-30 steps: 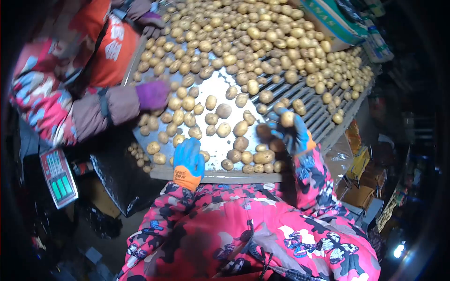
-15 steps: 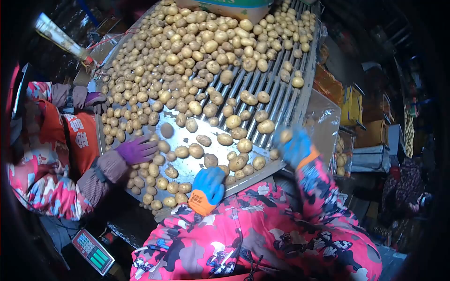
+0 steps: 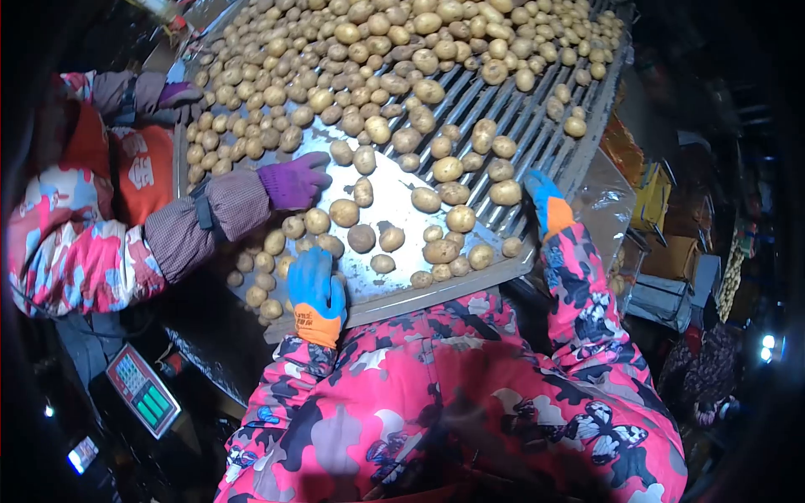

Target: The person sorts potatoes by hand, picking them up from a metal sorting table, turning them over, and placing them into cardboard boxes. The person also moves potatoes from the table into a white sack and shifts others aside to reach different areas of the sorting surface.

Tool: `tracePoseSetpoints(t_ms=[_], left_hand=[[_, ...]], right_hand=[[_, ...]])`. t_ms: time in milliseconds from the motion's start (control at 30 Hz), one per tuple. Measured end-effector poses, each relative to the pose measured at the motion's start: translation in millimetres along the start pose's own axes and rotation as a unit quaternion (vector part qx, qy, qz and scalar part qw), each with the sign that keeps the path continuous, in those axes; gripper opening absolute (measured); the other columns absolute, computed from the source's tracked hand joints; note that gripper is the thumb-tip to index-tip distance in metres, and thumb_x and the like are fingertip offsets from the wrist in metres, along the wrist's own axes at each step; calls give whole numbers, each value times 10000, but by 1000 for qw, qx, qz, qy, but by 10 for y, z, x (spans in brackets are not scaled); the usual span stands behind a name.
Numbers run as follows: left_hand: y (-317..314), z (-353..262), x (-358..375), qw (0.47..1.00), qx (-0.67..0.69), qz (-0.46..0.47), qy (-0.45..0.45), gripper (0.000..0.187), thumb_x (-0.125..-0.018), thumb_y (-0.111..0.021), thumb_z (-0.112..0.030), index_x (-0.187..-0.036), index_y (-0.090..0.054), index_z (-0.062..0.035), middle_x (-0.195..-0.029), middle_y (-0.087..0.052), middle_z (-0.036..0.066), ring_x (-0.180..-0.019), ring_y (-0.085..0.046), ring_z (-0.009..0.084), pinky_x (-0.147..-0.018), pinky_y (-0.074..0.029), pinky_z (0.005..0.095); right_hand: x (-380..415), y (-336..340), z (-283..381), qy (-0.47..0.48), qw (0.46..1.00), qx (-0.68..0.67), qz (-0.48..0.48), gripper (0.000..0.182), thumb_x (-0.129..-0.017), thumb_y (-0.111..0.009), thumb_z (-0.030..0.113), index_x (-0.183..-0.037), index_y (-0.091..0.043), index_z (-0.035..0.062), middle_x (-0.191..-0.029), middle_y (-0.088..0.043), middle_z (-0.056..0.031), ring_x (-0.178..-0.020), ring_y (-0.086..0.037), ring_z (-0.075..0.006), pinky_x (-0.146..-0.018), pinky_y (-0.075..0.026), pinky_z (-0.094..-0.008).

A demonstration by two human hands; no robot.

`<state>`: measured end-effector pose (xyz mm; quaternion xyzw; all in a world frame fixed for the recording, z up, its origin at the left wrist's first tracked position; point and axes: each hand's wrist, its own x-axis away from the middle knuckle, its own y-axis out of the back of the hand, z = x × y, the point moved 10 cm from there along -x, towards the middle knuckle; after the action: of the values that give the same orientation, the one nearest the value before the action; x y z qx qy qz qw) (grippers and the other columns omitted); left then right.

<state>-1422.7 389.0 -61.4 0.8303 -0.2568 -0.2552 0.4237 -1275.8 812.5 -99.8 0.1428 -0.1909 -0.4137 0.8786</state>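
My left hand (image 3: 315,287), in a blue glove with an orange cuff, is over the near-left edge of the metal sorting table (image 3: 396,303). Its fingers are stretched out beside several potatoes (image 3: 329,245), with the thumb apart; no potato shows in its grip. At the right edge of the roller grate (image 3: 517,126), my right hand (image 3: 548,202) has its fingers extended and holds nothing visible. A potato (image 3: 505,193) lies on the rollers just left of it. More potatoes rest on the bare metal plate (image 3: 394,197) between my hands.
A co-worker's purple-gloved hand (image 3: 293,180) reaches over the plate from the left; their other hand (image 3: 179,94) is farther back. A large potato heap (image 3: 394,33) covers the far side. A scale display (image 3: 142,390) stands lower left. Yellow crates (image 3: 652,197) are at the right.
My right hand has moved up along the table's right side and no longer shows the potato it held. My left hand has shifted left and up. The co-worker's near hand has reached farther in.
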Motion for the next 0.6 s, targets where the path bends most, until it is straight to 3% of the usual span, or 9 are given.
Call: tracePoseSetpoints(t_ms=[67, 100, 267, 400, 533, 600], left_hand=[[45, 40, 121, 999, -29, -18, 31, 431, -819, -588, -129, -1228, -535, -4, -1257, -524, 238, -1143, -491, 437, -986, -356, 523], [18, 77, 190, 998, -41, -29, 43, 463, -816, -606, -147, -1244, -515, 3, -1276, -505, 242, -1161, -474, 438, -998, -339, 535], [-57, 199, 234, 996, -36, -23, 77, 487, -810, -624, -167, -1245, -504, 16, -1293, -486, 255, -1187, -452, 438, -1000, -335, 540], [-49, 247, 239, 995, -42, -46, 76, 500, -798, -634, -172, -1242, -503, 15, -1292, -486, 253, -1180, -453, 445, -994, -344, 533], [11, 232, 205, 996, -18, -54, 71, 488, -792, -631, -158, -1231, -510, 17, -1258, -505, 246, -1143, -477, 438, -960, -372, 525], [21, 221, 246, 996, -4, -53, 72, 479, -790, -629, -149, -1224, -514, 18, -1242, -513, 242, -1127, -486, 436, -946, -382, 521]], right_hand=[[138, -362, -454, -237, 967, -23, 89, 454, -898, -579, 443, -1153, -607, 68, -994, -666, -93, -821, -632, -216, -704, -478, -313], [396, -590, -168, -290, 945, -69, 131, 449, -912, -549, 448, -1146, -608, 70, -975, -665, -82, -797, -627, -197, -687, -463, -302], [569, -494, -336, -295, 944, -95, 110, 417, -913, -515, 447, -1108, -592, 86, -901, -658, -55, -764, -608, -143, -674, -468, -284], [1064, -954, -652, -389, 889, -41, 239, 377, -904, -542, 441, -1076, -599, 110, -908, -661, -33, -757, -607, -131, -631, -462, -270], [1133, -1099, 55, -345, 910, -88, 212, 327, -924, -538, 391, -1100, -600, 122, -909, -666, -30, -768, -620, -134, -656, -471, -256], [823, -767, 60, -247, 943, -173, 140, 339, -927, -564, 326, -1182, -578, 103, -1048, -641, -53, -823, -613, -120, -707, -491, -262]])
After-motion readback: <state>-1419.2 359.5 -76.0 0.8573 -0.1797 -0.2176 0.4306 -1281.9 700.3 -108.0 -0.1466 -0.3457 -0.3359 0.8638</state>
